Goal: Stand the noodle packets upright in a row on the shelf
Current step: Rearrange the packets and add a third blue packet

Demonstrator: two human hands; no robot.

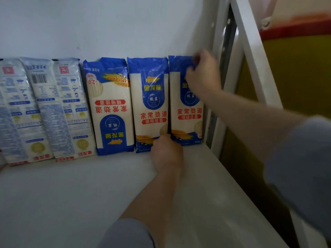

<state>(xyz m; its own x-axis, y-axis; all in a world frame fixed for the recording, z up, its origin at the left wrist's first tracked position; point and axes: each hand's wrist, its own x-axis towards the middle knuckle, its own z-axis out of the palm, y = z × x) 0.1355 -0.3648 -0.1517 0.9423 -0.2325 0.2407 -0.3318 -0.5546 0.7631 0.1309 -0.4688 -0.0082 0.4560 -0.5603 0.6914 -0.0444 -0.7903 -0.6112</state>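
Noodle packets (150, 104) could topple if the right hand (203, 74), gripping the end packet's (186, 111) top, lets go; left hand's (167, 154) fingers hidden.

head view looks down, near the shelf (89, 194).

The white flat shelf board (75, 197) lies bare in front of the row of blue-and-white plastic noodle packets (111, 106), giving open passage from the front. The packets stand edge to edge against the pale back wall (100, 25), leaving no gap between them. At the right end the white metal upright post (217, 56) closes off the side.
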